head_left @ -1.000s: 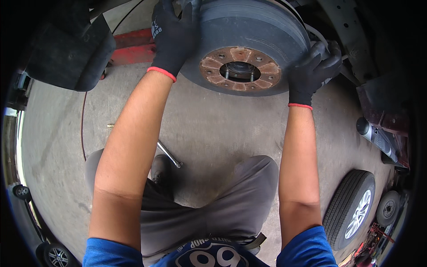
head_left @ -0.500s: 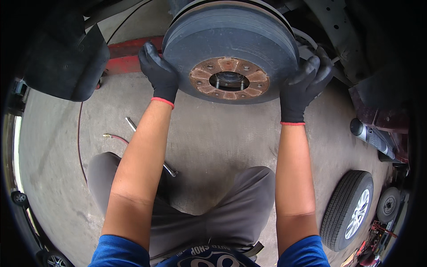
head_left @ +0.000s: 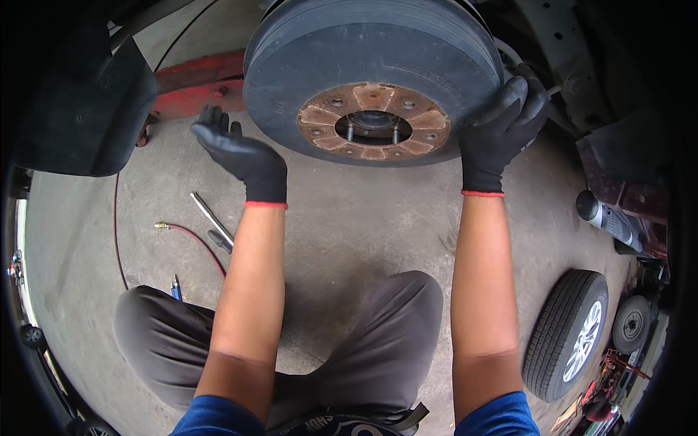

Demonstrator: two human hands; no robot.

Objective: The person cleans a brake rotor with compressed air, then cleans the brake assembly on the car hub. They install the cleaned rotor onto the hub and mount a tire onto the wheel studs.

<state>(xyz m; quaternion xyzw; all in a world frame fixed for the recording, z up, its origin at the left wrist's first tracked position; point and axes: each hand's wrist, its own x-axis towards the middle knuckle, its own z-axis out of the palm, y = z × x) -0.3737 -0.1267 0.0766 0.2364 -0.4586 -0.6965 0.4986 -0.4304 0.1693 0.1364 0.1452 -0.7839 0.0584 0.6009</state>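
Note:
A large grey brake drum (head_left: 269,116) with a rusty, bolt-holed centre face (head_left: 374,154) fills the top middle. Through its middle opening some metal studs show. My right hand (head_left: 502,131), in a black glove with a red cuff, grips the drum's right edge, fingers curled along its side; the fingertips are partly dark against the parts behind. My left hand (head_left: 243,156), gloved alike, is apart from the drum, below and left of its edge. Its palm is turned up, the fingers stretched out and holding nothing.
A red jack arm (head_left: 196,91) lies behind my left hand. On the concrete floor are a chrome ratchet (head_left: 211,218), a red air hose (head_left: 193,236) and a blue-bodied tool (head_left: 176,289). A wheel with tyre (head_left: 567,334) stands at the right. A dark flap (head_left: 83,116) hangs at the left.
My left hand has come away from the drum's left edge, moving down and left. My right hand stays at the right edge. The drum sits slightly higher and larger in view.

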